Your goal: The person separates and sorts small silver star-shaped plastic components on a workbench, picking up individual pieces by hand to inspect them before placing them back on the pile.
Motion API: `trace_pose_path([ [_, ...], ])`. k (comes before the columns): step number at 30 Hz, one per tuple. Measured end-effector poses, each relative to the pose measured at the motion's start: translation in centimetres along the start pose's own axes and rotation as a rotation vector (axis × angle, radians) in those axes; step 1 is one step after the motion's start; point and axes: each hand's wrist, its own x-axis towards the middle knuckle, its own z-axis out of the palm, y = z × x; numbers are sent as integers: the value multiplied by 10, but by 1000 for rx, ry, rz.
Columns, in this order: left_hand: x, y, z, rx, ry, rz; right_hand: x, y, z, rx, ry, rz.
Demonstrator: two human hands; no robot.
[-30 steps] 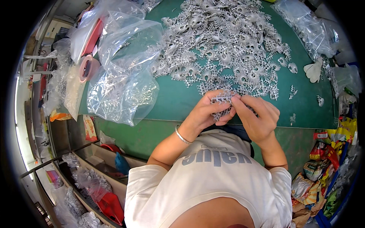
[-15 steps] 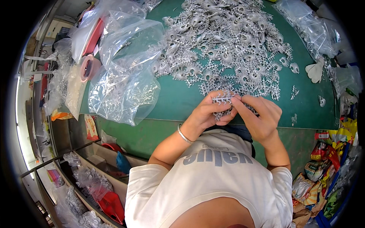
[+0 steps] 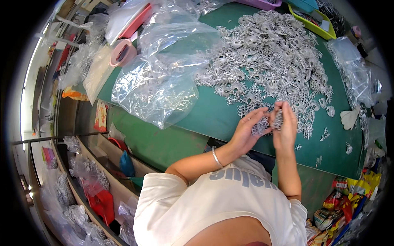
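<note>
My left hand (image 3: 245, 133), with a silver bangle at its wrist, is curled round a bunch of small grey branched pieces (image 3: 260, 126). Close against it, my right hand (image 3: 287, 130) is upright, its fingers closed on a short stack of grey toothed pieces (image 3: 278, 119). Both hands are over the near side of the green table (image 3: 213, 121). Just beyond them spreads a large heap of loose grey pieces (image 3: 275, 61), some branched like snowflakes and some fan-shaped with a round notch.
Clear plastic bags (image 3: 158, 94) and a pink tape roll (image 3: 123, 53) lie at the left. A yellow-green tray (image 3: 314, 26) stands at the far right. A white glove (image 3: 349, 119) rests by the right edge. Divided bins (image 3: 119, 184) sit low at the left.
My view has shifted, showing more of the table's far side. My hands have drawn slightly apart, and the right has turned upright with a stack of grey pieces in it.
</note>
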Motion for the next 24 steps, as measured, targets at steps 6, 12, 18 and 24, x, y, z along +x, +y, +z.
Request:
trace_pose_path([
  [6,3,14,5,49,111,386,1,26,51,-594,-122,-394],
  [12,17,66,-12,-300,-5,280,8,41,94,-1129,-413,-753],
  [18,41,157,-22,-819,157,307,26,43,102,-621,-355,-669],
  [24,85,275,-46,-55,224,958,35,16,37,-374,-123,-284],
])
